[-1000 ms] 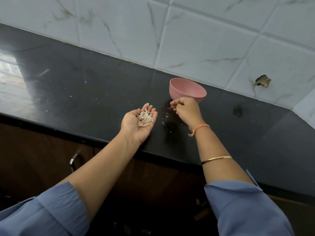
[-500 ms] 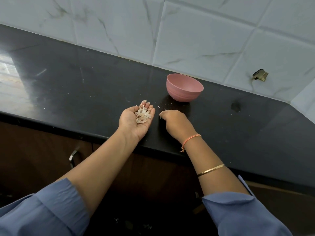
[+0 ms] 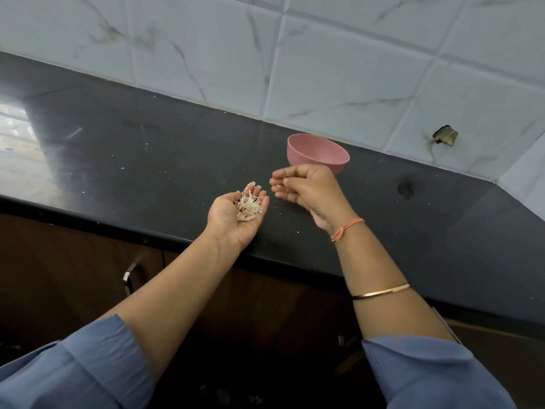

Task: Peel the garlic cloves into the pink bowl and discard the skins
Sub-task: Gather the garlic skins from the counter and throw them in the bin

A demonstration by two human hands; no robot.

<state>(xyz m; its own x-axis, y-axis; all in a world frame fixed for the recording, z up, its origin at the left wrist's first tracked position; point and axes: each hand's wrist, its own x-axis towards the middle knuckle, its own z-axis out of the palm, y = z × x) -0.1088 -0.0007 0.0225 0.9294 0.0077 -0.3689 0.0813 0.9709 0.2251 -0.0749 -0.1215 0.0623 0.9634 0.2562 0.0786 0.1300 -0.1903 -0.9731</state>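
The garlic skins (image 3: 249, 205) were a loose tangle of pale, papery shreds. I'd judge them nearly weightless, crisp yet easily crushed, and apt to drift off on any draught or quick swing of your arm. There was nothing in them to pinch firmly. The sound way to carry them was as a heap in a cupped palm, or covered gently from above.

That was how they lay, piled on the fingers and upper palm of your left hand (image 3: 228, 228). It was turned palm up and cupped, with the fingers relaxed rather than clenched, so the heap rested on it unsqueezed. A few shreds reached out toward the fingertips, and those looked the likeliest to slip off the far side.

Your right hand (image 3: 312, 193) hovered just right of the heap and apart from it, its fingers loosely curled toward the skins. The fingertips were blurred, so I cannot tell whether they pinched a scrap or held nothing.

Both hands were above the near part of the black countertop (image 3: 147, 160), where a few pale flecks (image 3: 298, 232) lay near your wrists. The pink bowl (image 3: 320, 156) stood upright just beyond your right hand, near the tiled wall (image 3: 354, 69). Its inside did not show, so what it held could not be told.
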